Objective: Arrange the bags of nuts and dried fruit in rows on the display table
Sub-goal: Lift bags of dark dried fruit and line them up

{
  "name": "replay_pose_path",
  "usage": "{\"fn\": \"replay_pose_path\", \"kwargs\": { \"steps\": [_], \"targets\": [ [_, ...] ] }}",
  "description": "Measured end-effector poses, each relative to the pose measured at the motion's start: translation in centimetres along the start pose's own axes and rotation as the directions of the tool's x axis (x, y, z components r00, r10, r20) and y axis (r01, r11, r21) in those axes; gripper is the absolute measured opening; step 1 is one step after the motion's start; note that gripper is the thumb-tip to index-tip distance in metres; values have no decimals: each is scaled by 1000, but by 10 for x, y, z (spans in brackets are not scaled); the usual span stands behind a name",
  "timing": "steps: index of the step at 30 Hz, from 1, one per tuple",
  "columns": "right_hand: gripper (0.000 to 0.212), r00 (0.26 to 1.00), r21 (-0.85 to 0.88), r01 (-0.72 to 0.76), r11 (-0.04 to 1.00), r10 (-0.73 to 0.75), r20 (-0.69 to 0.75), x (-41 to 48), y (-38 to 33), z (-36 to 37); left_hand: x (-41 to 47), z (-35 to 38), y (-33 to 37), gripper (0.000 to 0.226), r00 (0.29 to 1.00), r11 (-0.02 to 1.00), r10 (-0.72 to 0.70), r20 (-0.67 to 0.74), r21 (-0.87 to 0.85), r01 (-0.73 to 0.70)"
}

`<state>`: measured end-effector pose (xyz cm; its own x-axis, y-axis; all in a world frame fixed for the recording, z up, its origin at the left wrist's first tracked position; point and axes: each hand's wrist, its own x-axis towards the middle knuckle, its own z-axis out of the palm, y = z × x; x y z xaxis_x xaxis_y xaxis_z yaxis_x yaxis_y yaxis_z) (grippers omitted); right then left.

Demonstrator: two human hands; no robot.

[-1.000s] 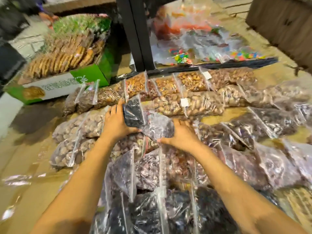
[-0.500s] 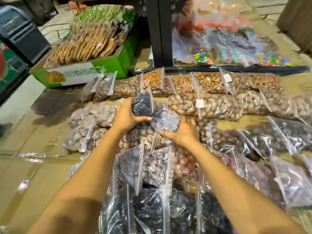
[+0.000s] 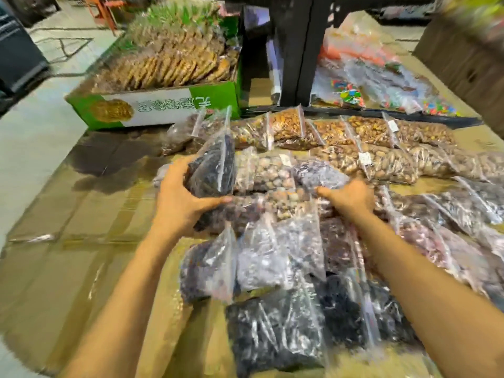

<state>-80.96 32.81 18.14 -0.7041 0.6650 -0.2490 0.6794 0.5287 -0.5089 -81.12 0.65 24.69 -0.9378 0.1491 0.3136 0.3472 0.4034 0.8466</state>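
Note:
Clear zip bags of nuts and dried fruit lie in rows on the cardboard-covered display table (image 3: 81,241). My left hand (image 3: 182,200) grips a bag of dark dried fruit (image 3: 212,167), held upright above the pale nut bags (image 3: 270,173). My right hand (image 3: 351,199) holds a second, greyish-purple bag (image 3: 319,173) just to the right of it. Brown nut bags (image 3: 362,132) form the far row. Dark fruit bags (image 3: 275,331) lie piled between my forearms, near the front edge.
A green and white carton of biscuits (image 3: 152,105) stands at the far left of the table. A black post (image 3: 300,50) rises behind the nut rows, with bags of coloured sweets (image 3: 351,94) to its right. Bare cardboard stretches to the left of the bags.
My two hands have drawn apart, each with its own bag: the left bag has gone left, the right one stays near the middle. The camera has swung left.

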Motion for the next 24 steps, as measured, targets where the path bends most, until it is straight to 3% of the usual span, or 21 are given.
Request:
{"fn": "replay_pose_path", "kwargs": {
  "steps": [2,5,7,10,13,16,19,22,24],
  "targets": [
    [121,997,145,5,989,5,-73,-18,-17,-11,-18,-33,-21,87,1000,999,-28,-7,-32,27],
    [80,982,329,48,943,16,-191,-40,-29,-22,-42,-68,-54,76,995,995,-92,-25,-48,91],
    [74,971,421,142,896,-44,-235,-60,-34,-23,-61,-85,-75,68,991,992,-125,-47,-8,125],
    [84,963,485,241,841,-143,-229,-100,-48,-18,-88,-106,-107,68,981,982,-182,-74,41,185],
    [66,918,462,396,793,-327,-226,-144,-61,-14,-115,-117,-123,87,981,973,-186,-47,133,191],
    [62,837,434,531,727,-530,-136,-181,-80,-5,-140,-125,-131,89,970,967,-235,-64,85,240],
    [71,734,353,614,705,-675,72,-206,-100,17,-159,-131,-139,84,954,960,-279,-107,-14,279],
    [92,605,118,727,677,-712,356,-221,-106,60,-174,-137,-145,78,922,943,-331,-199,-52,327],
    [96,525,-47,815,577,-703,480,-226,-103,91,-180,-141,-148,75,905,937,-349,-242,-62,345]
  ]
}}
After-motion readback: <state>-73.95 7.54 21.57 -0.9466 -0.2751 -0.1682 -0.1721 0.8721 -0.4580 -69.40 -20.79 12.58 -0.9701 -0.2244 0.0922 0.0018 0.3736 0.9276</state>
